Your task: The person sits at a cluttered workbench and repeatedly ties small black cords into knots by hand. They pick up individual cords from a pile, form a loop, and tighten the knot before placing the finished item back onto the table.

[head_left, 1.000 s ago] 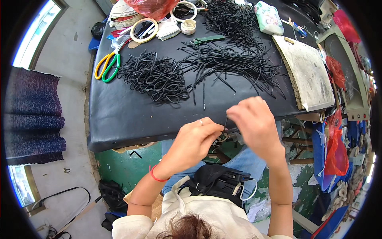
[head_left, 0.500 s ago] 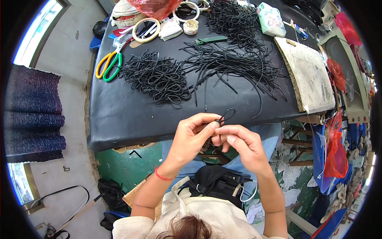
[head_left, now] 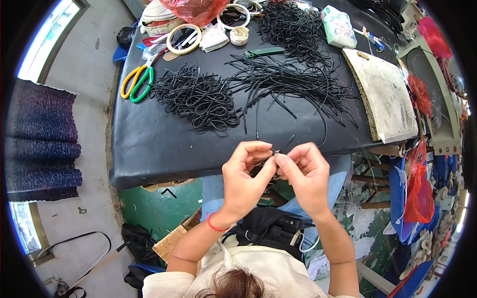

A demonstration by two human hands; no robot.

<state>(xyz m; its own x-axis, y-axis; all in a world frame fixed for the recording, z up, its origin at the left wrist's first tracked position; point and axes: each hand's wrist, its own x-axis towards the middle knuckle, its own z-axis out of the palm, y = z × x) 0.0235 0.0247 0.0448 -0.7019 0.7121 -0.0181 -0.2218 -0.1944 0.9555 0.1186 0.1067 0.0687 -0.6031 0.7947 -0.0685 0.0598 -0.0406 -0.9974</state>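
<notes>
head view: the left hand and the right hand meet at the near edge of the dark covered table, each pinching one short black cord between thumb and forefinger, with the fingertips almost together. a piece of this cord pokes out between the hands toward one o'clock; the rest is mostly hidden by the fingers, so whether it is knotted cannot be told. from the hands, a heap of looped cords lies between ten and eleven o'clock, a loose spread of straighter cords around twelve to one, and a tangled black pile farther off at twelve. scissors with one yellow and one green handle rest at ten o'clock, just beside the looped heap. a slim green tool sits at twelve, at the far edge of the straighter cords. toward eleven are a cream ring-shaped roll and a red plastic bag; a flowered soft pack stands at one, and a stained pale board lies at two. a red band circles the left wrist.
</notes>
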